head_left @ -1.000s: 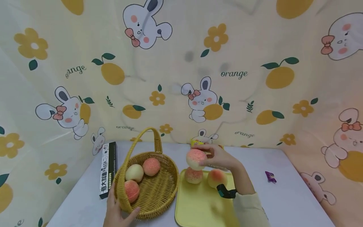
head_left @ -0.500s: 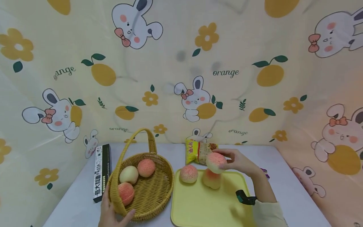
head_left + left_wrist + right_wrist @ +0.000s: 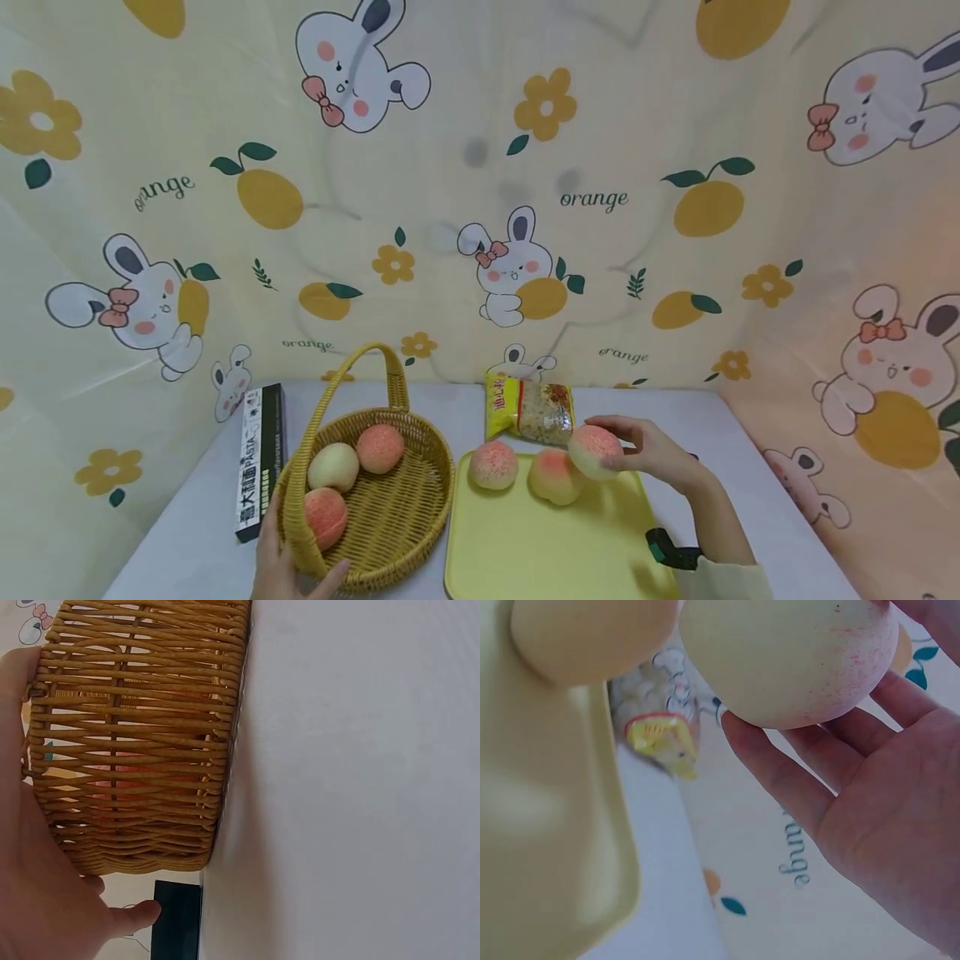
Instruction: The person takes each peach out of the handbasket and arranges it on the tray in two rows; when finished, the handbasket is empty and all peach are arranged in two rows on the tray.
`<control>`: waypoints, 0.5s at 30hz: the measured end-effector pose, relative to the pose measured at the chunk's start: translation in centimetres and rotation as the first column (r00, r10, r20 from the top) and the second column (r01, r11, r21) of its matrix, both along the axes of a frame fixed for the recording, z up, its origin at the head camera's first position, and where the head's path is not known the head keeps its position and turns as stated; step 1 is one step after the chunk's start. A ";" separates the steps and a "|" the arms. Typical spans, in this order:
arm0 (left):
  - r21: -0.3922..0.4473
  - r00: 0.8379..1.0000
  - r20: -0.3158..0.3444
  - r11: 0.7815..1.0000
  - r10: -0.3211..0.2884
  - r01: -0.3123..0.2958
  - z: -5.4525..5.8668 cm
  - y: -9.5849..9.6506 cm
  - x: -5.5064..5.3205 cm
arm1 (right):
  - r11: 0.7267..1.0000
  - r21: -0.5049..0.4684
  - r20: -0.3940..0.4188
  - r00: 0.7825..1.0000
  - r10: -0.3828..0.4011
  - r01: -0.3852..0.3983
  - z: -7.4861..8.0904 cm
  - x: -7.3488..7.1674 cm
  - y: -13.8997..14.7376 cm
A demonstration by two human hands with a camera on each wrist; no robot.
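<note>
My right hand (image 3: 647,454) holds a pink-and-cream toy peach (image 3: 595,452) above the right back part of the yellow tray (image 3: 555,550). In the right wrist view its fingers (image 3: 776,765) curve under the peach's pale side. Two more peaches lie on the tray: a speckled pink one (image 3: 493,465) and a larger red-topped one (image 3: 555,477), which the held peach overlaps in the head view. My left hand (image 3: 288,558) rests against the outer left side of the wicker basket (image 3: 390,517), thumb and fingers spread along its wall. Inside it are two pink peaches (image 3: 380,448) and a cream one (image 3: 333,467).
A black-and-white pasta box (image 3: 260,458) lies left of the basket. Behind the tray is a yellow clear-fronted food bag (image 3: 536,410). The basket's tall handle (image 3: 311,417) arches above its rim. Patterned cloth (image 3: 450,167) walls off the table's back and sides.
My right hand has carried the peach to the right, from over the speckled peach to beside the red-topped one, uncovering the food bag. The left hand stays at the basket; the head view has shifted slightly.
</note>
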State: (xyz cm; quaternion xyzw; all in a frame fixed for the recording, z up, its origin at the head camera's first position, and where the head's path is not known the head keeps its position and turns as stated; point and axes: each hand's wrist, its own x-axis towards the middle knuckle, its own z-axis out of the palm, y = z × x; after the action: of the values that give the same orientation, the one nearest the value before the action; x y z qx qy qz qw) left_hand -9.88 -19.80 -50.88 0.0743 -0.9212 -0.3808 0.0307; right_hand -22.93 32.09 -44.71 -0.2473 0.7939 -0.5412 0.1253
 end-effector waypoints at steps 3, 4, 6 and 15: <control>0.002 1.000 -0.007 1.000 0.001 -0.001 0.0 -0.1 0.0 | 1.000 0.002 0.010 1.000 -0.013 0.013 -0.6 0.1 0.5; 0.004 1.000 -0.008 1.000 0.000 0.000 0.0 -0.2 0.0 | 1.000 0.003 0.015 1.000 -0.017 0.017 -0.8 0.1 0.7; 0.013 1.000 0.015 1.000 0.004 -0.004 0.1 -0.2 0.0 | 1.000 0.008 0.033 0.999 -0.030 0.030 -1.2 0.2 1.0; 0.032 0.999 0.048 0.999 0.008 -0.010 0.1 -0.2 -0.1 | 0.991 0.091 0.078 0.991 -0.106 0.099 -3.0 0.7 1.9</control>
State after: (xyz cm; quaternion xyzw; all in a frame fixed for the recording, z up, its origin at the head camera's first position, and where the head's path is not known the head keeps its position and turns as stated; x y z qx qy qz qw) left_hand -9.95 -19.95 -50.76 0.0880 -0.9151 -0.3935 0.0091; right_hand -22.26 33.95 -47.66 -0.1780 0.8224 -0.5216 0.1408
